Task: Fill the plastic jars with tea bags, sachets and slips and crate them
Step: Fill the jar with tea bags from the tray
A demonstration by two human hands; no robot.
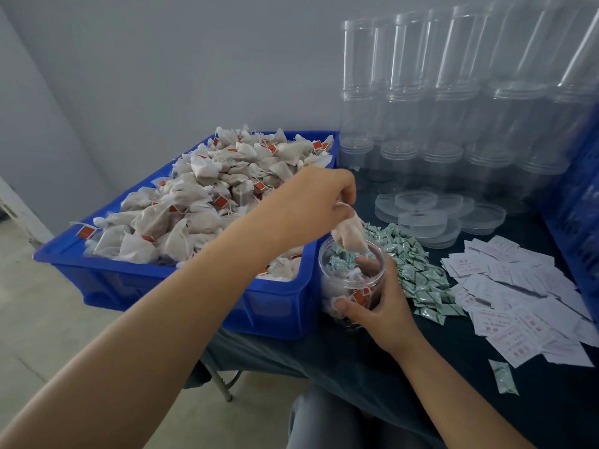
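Note:
A clear plastic jar (pixel 337 280) stands on the dark table beside the blue tub, with tea bags and a green sachet inside. My right hand (pixel 382 306) grips the jar's side, fingers round its rim. My left hand (pixel 311 205) pinches a white tea bag (pixel 350 234) that hangs over the jar's open mouth. The blue tub (pixel 155 280) on the left is heaped with white tea bags bearing red tags. Green sachets (pixel 418 273) lie in a pile right of the jar. White paper slips (pixel 525 296) spread out further right.
Stacks of empty clear jars (pixel 453 102) line the wall at the back right. Loose clear lids (pixel 431 212) lie in front of them. A blue crate (pixel 580 222) stands at the right edge. One stray sachet (pixel 504 377) lies near the table's front.

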